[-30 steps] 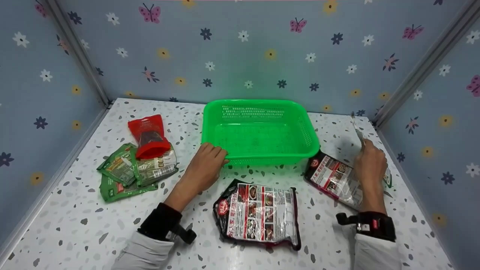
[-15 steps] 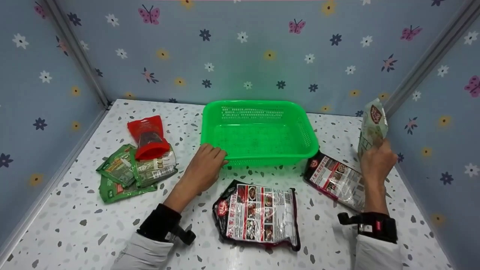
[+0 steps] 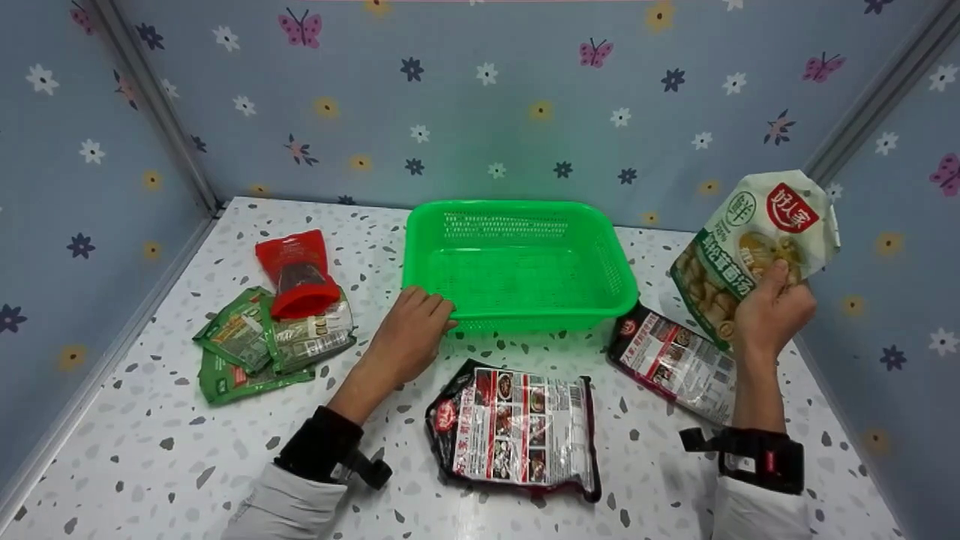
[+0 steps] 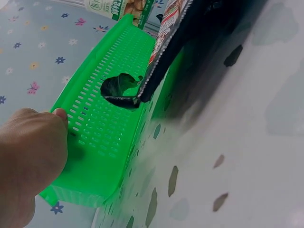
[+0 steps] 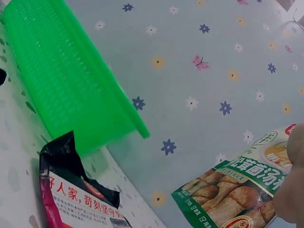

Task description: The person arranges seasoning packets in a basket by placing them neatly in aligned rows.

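Observation:
My left hand point(image 3: 409, 330) grips the near left rim of a green plastic basket point(image 3: 525, 311), fingers curled over the edge. The basket holds nothing and stands by the back wall. Raised above the table at the right, my right hand point(image 3: 772, 315) pinches a white and green soup seasoning packet point(image 3: 724, 277), thumb on its front, which shows mushrooms and faces the head camera. In the right wrist view the same packet point(image 5: 228, 190) hangs from the hand at the lower right. Below it lies a black and red packet point(image 3: 675, 356), its corner close to the basket.
Another black and red packet point(image 3: 517, 431) lies face down at the front middle. On the left, several green packets point(image 3: 244, 337) overlap, with a red pouch point(image 3: 300, 274) on top of them. Patterned walls point(image 3: 480, 97) close off the back and both sides.
My right hand has lifted the white and green packet from the table's right side and turned its printed front toward the head camera. The left hand stays on the basket rim.

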Tool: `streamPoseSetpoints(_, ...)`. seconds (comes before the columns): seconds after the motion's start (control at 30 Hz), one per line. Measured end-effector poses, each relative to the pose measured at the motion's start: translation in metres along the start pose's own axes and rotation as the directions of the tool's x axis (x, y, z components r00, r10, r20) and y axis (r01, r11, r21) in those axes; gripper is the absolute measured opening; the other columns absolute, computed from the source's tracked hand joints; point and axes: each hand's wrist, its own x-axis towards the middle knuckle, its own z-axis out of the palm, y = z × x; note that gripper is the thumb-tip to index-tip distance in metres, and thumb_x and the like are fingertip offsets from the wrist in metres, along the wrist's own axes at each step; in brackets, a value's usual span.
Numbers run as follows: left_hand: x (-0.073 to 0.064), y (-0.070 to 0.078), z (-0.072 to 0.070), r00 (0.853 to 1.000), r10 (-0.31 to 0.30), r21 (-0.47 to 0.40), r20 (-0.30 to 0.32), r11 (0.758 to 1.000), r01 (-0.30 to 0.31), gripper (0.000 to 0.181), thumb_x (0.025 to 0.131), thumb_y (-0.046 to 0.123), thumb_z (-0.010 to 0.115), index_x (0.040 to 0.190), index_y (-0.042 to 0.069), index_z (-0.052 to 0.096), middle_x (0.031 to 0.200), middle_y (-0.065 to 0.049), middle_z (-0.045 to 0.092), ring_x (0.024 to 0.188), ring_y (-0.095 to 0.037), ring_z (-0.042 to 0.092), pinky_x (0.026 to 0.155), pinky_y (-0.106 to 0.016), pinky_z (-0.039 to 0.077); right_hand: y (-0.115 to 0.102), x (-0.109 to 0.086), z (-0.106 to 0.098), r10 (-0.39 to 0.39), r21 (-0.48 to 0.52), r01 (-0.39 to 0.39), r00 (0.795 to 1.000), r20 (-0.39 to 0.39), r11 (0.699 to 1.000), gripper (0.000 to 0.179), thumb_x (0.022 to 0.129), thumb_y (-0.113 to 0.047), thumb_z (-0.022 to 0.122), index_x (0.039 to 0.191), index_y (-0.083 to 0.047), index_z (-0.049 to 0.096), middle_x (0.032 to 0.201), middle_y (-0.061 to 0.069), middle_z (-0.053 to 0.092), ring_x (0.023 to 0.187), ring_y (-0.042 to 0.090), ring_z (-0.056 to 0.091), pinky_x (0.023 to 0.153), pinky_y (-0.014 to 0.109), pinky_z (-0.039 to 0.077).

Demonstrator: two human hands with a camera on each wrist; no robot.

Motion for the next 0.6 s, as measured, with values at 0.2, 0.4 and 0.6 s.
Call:
streamPoseSetpoints(0.2,0.000,-0.001,-0.001,0.999,-0.011,-0.021,0.030,1.000,0.012,0.019,0.115,0.024,0.064,0.111,0.005,0.067,0.105,-0.014,0.074,0.097,-0.034,0.060,0.104,-0.050,0.048,-0.021,-0.004,0.000,0.052,0.220,-0.049,0.999,-0.011,0.974,0.037,0.121,-0.031,0.052,0.129,-0.004,0.075,0.099,-0.013,0.072,0.093,0.007,0.070,0.084,0.028,0.050)
streamPoseSetpoints(0.4,0.000,-0.001,-0.002,1.000,-0.008,-0.015,0.022,1.000,0.009,0.021,0.116,0.025,0.062,0.111,0.006,0.067,0.104,-0.013,0.074,0.096,-0.033,0.059,0.103,-0.049,0.048,-0.035,-0.009,-0.001,0.082,0.331,-0.069,0.996,-0.024,0.941,0.036,0.120,-0.027,0.055,0.135,-0.002,0.077,0.104,-0.008,0.078,0.102,0.010,0.076,0.090,0.028,0.055)
streamPoseSetpoints(0.6,0.000,-0.001,-0.002,1.000,-0.006,-0.037,0.023,0.999,0.007,0.018,0.115,0.024,0.064,0.111,0.006,0.067,0.105,-0.013,0.074,0.096,-0.033,0.059,0.104,-0.050,0.048,-0.046,-0.019,0.003,0.064,0.374,-0.048,0.998,-0.029,0.926,0.035,0.119,-0.023,0.056,0.138,-0.001,0.076,0.108,-0.006,0.081,0.106,0.013,0.078,0.094,0.027,0.059)
